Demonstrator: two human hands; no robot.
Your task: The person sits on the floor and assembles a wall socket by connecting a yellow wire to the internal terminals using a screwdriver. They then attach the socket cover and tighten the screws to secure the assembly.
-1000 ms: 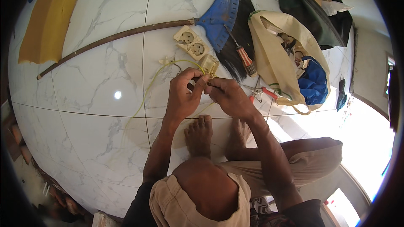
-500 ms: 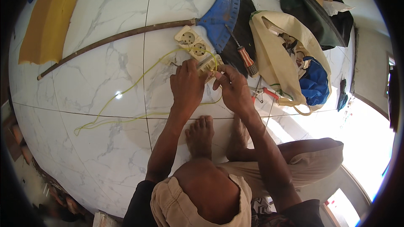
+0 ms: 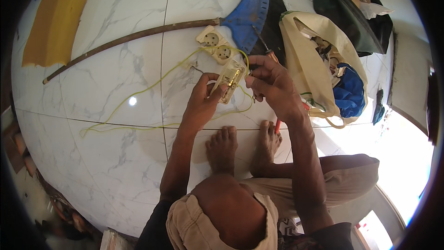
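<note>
Left hand [image 3: 202, 99] was found curled around the lower end of a translucent socket base [image 3: 231, 76], thumb and fingers pinching it, held raised over the white marble floor [image 3: 92, 157]. Right hand [image 3: 273, 85] was closed on the upper end of the same piece, fingers bent together over its edge. A yellow wire [image 3: 138, 95] ran from the base, looped above it and trailed left across the tiles. A cream double-socket cover [image 3: 216, 46] lay on the floor just beyond the hands, beside a blue broom head [image 3: 249, 11] with its long brown handle [image 3: 129, 40]. A cream tote bag [image 3: 319, 65] lay to the right. An orange cloth [image 3: 53, 25] lay well apart, far left.
</note>
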